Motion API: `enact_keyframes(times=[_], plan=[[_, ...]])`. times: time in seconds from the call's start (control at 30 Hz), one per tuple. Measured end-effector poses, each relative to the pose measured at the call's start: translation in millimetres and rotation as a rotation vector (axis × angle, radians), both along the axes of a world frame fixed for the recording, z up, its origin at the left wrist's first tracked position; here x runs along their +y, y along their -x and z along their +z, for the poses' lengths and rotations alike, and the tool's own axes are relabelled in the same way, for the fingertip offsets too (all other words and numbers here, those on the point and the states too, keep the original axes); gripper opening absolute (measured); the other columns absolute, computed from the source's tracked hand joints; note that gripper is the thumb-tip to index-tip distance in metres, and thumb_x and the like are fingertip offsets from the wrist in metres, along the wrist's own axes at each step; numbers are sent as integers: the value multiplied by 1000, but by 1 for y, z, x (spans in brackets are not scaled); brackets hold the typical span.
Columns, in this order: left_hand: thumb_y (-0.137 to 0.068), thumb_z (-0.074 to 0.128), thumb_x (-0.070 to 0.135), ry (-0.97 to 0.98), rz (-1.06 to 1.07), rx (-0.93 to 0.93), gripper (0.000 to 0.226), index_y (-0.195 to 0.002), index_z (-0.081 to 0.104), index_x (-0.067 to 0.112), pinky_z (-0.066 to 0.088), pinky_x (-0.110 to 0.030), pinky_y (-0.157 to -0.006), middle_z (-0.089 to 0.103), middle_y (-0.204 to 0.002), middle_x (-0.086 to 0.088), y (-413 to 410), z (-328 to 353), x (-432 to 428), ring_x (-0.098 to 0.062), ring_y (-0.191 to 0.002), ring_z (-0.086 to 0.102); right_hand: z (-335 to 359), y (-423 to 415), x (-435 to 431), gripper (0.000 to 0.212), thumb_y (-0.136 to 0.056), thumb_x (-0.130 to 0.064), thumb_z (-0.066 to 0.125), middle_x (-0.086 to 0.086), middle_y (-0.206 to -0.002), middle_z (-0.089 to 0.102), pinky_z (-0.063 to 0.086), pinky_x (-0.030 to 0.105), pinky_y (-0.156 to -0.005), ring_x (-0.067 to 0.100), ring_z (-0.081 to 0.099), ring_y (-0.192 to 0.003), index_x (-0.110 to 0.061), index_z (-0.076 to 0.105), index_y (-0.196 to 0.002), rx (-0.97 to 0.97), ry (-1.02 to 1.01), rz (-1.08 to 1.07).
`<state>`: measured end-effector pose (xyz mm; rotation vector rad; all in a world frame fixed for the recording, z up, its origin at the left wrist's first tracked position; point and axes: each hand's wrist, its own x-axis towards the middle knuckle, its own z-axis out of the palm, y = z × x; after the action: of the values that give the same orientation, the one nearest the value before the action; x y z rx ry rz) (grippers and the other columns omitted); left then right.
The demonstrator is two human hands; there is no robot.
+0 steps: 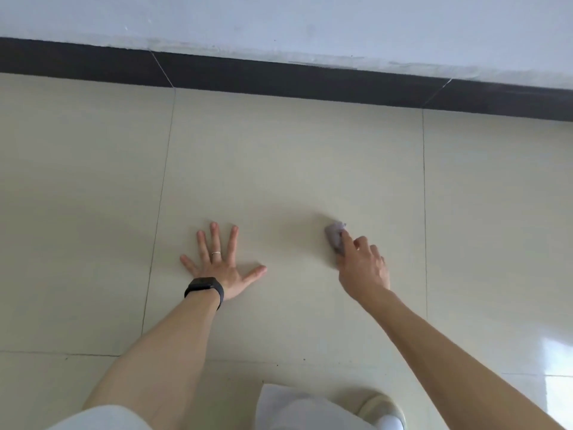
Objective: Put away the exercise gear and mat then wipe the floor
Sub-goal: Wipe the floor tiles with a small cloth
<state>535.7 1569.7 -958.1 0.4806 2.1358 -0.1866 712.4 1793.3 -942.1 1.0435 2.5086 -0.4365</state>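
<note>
Head view: two bare arms reach forward and down onto a pale tiled floor (294, 156). The left hand (218, 268) lies flat on a tile, palm down, all five fingers spread and holding nothing. It carries one ring (216, 252) on a finger and one dark watch (205, 288) on the wrist.

The right hand (362, 268) sits to the right of it, well apart, on the same tile. It grasps one small grey cloth (335, 235), bunched up and pressed to the floor; the forefinger lies along the cloth's top and the other fingers curl behind it. The cloth sticks out ahead of the fingertips, toward the wall. It is blurred, so its folds cannot be made out.

Thin dark grout lines split the floor: two run away from the camera, one left of the left hand and one right of the right hand, and one crosses near the bottom of the frame. A dark skirting (279, 79) runs along the far edge of the floor, with a white wall (279, 23) above it.

At the bottom edge are pale shorts (288, 408) and one light shoe (383, 408), beside a bright glare patch on the tiles at lower right.
</note>
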Motion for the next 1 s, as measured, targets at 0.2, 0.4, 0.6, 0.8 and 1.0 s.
enact_keyframes(times=[0.2,0.4,0.6,0.8,1.0], plan=[[-64,22,101,56,-19,28,110,-124,-52,46,-5,-72,-112,-61,-139,2,-2,1,4,-31,-139,-45,-5,-5,-37,74,-53,-12,82,-3,-87,55,35,28,-49,21,54,-70,-36,62,-120,162,105,954],[-69,43,93,45,22,33,115,-134,-44,53,4,-69,-115,-53,-147,3,-2,4,11,-31,-144,-37,-12,-15,92,72,-76,-8,71,1,-101,56,45,35,-63,26,54,-82,-39,48,-137,142,-137,554],[-84,42,81,138,-124,173,111,-156,-20,25,38,-56,-105,-6,-160,-30,3,25,51,-41,-144,23,-37,-10,84,50,-94,-16,55,13,-111,55,46,45,-77,36,50,-93,-28,51,-143,394,-156,-329],[-82,56,74,108,136,71,103,-140,-27,61,30,-72,-104,-29,-161,-15,-14,24,73,-36,-151,-12,-52,-18,-13,63,-72,-19,75,-3,-97,54,43,35,-68,25,54,-81,-37,60,-130,549,15,445],[-85,51,73,28,69,203,91,-146,-15,60,23,-67,-111,-20,-165,1,0,33,81,-33,-152,-1,-56,63,131,52,-88,-19,65,8,-109,56,39,41,-75,34,51,-94,-40,58,-135,503,-167,-153]])
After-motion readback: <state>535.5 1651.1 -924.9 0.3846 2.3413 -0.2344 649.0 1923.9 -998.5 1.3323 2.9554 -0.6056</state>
